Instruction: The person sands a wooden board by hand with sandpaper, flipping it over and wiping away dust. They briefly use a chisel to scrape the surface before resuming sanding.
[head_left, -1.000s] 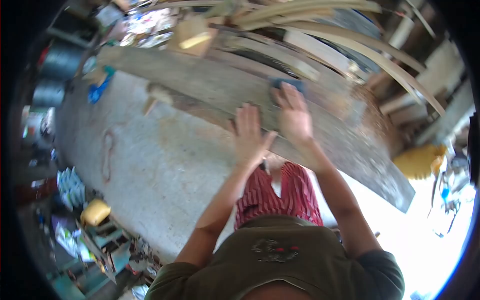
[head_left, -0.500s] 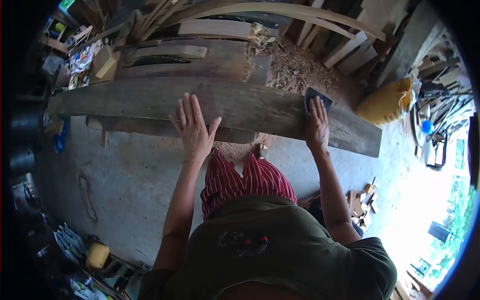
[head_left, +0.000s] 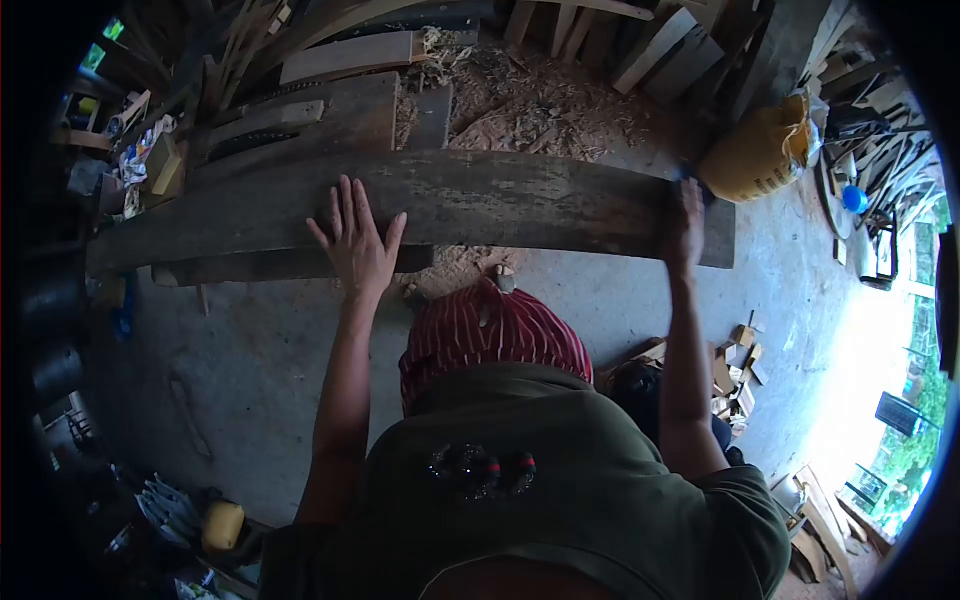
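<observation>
A long, dark, weathered wooden plank (head_left: 520, 205) stretches across in front of me. My left hand (head_left: 362, 245) lies flat on it left of the middle, fingers spread, holding nothing. Near the plank's right end, my right hand (head_left: 685, 228) presses down with its fingers close together. Under it is a dark piece of sandpaper (head_left: 683, 172), mostly hidden and blurred now.
Beneath the plank is another board (head_left: 290, 268). Beyond it lie stacked boards (head_left: 340, 100) and wood shavings (head_left: 545, 115). A yellow sack (head_left: 755, 150) stands close to the plank's right end. Wood offcuts (head_left: 738, 370) lie on the floor at the right.
My right hand has slid rightward along the plank with the sandpaper, toward its end. My left hand stays flat on the wood. The view has shifted slightly.
</observation>
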